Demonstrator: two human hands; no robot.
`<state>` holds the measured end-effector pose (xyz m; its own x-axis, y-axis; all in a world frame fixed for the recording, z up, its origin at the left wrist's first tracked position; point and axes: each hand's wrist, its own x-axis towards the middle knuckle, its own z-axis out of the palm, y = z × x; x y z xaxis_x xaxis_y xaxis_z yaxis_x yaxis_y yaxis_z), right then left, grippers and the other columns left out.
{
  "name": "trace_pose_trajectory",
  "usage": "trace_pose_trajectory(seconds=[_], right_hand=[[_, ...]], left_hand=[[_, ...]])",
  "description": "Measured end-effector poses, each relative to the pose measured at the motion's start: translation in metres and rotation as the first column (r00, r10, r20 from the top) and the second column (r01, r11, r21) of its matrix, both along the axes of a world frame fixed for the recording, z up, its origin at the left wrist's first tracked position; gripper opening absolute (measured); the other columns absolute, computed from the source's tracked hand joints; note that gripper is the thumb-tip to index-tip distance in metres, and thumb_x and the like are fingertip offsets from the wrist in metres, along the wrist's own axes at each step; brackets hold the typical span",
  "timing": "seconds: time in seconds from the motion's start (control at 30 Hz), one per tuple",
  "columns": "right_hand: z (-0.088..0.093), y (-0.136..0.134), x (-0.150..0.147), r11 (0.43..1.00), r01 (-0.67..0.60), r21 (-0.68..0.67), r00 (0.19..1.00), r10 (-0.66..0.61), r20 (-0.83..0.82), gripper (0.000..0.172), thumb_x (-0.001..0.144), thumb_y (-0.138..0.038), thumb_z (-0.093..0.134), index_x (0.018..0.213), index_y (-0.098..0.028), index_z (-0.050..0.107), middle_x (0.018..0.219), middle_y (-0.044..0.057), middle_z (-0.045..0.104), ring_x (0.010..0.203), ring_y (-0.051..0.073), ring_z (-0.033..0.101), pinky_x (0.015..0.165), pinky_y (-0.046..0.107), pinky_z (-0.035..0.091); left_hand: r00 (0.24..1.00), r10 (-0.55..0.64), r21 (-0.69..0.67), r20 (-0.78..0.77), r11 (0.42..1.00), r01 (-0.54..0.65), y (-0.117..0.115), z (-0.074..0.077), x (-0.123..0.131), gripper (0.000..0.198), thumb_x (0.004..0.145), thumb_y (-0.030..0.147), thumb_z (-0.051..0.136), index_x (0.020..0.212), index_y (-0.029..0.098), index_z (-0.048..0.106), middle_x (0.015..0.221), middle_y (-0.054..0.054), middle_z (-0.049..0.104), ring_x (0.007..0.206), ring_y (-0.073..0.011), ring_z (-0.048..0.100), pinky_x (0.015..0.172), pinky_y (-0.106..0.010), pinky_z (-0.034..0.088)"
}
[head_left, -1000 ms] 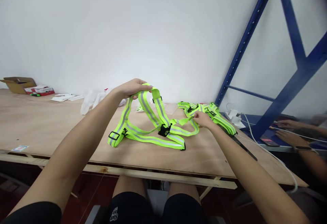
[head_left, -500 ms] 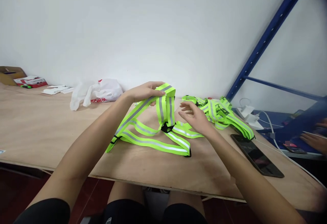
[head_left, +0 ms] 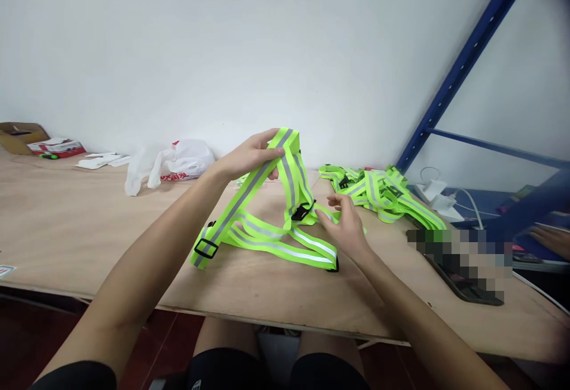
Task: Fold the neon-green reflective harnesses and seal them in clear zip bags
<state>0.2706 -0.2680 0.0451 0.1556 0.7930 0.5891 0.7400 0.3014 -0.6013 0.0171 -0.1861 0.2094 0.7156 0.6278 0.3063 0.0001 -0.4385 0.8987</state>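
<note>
A fluorescent yellow-green reflective vest [head_left: 247,191], made of straps with silver stripes, hangs from my left hand [head_left: 255,155], whose fingers and thumb pinch its upper strap. The vest's lower straps rest on the table. A black buckle [head_left: 303,212] sits where its straps meet. At the lower left of the vest is a black strap slider [head_left: 206,249]. Just right of the buckle, my right hand [head_left: 350,227] is open, thumb and fingers apart, close to a strap end. Whether the thumb touches that strap I cannot tell.
More reflective vests [head_left: 378,194] lie piled at the right of the wooden table [head_left: 89,230]. A phone [head_left: 472,289], partly blurred, lies nearby. White plugs [head_left: 439,197] stand beside a blue rack post [head_left: 467,63]. A plastic bag [head_left: 191,158] and boxes [head_left: 57,146] are at left.
My left hand has raised the vest slightly, and its left slider has turned to face me. My right hand has moved down, closer to the buckle.
</note>
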Motion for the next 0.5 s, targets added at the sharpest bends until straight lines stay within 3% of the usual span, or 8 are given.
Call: trace_pose_trajectory(seconds=[0.1,0.23,0.3,0.4,0.5], right_hand=[[-0.004,-0.021,0.013,0.976,-0.088,-0.198,0.982,0.119,0.148,0.035,0.086,-0.052,0.063,0.102,-0.022,0.06,0.101,0.008,0.067,0.092,0.025,0.064,0.08,0.036,0.05],[-0.011,-0.044,0.026,0.833,-0.172,-0.525,0.952,0.277,0.129,0.046,0.083,-0.05,0.067,0.119,-0.021,0.062,0.087,0.004,0.069,0.076,0.021,0.063,0.066,0.031,0.046],[-0.014,-0.052,0.031,0.783,-0.226,-0.579,0.944,0.322,0.067,0.044,0.085,-0.044,0.063,0.122,-0.019,0.061,0.077,0.001,0.067,0.068,0.019,0.061,0.061,0.028,0.044],[-0.015,-0.061,0.037,0.727,-0.334,-0.6,0.902,0.431,0.021,0.03,0.089,-0.039,0.058,0.111,-0.02,0.066,0.074,0.0,0.067,0.066,0.017,0.061,0.059,0.026,0.042],[-0.012,-0.062,0.039,0.763,-0.282,-0.582,0.895,0.428,0.127,0.025,0.091,-0.037,0.055,0.103,-0.021,0.069,0.072,0.0,0.067,0.065,0.017,0.06,0.058,0.026,0.041]], left_hand=[[0.998,0.043,0.026,0.047,0.999,-0.044,0.007,0.0,-0.002,0.033,0.092,0.026,0.061,0.123,0.018,0.056,0.084,-0.003,0.064,0.058,-0.0125,0.063,0.058,-0.028,0.056],[0.995,0.075,0.03,0.067,0.997,-0.078,0.025,-0.008,-0.002,0.04,0.09,0.026,0.065,0.128,0.018,0.056,0.088,-0.006,0.066,0.063,-0.0141,0.065,0.062,-0.029,0.057],[0.993,0.093,0.012,0.071,0.995,-0.094,0.034,-0.013,-0.002,0.046,0.088,0.026,0.067,0.131,0.018,0.054,0.089,-0.006,0.067,0.064,-0.015,0.066,0.063,-0.03,0.057],[0.992,0.11,-0.018,0.059,0.994,-0.109,0.042,-0.02,-0.003,0.058,0.086,0.025,0.068,0.14,0.02,0.047,0.088,-0.005,0.066,0.064,-0.016,0.067,0.062,-0.031,0.057],[0.99,0.139,-0.035,0.009,0.99,-0.139,0.043,-0.024,-0.005,0.065,0.086,0.023,0.067,0.146,0.021,0.041,0.083,-0.003,0.064,0.06,-0.016,0.066,0.058,-0.029,0.054]])
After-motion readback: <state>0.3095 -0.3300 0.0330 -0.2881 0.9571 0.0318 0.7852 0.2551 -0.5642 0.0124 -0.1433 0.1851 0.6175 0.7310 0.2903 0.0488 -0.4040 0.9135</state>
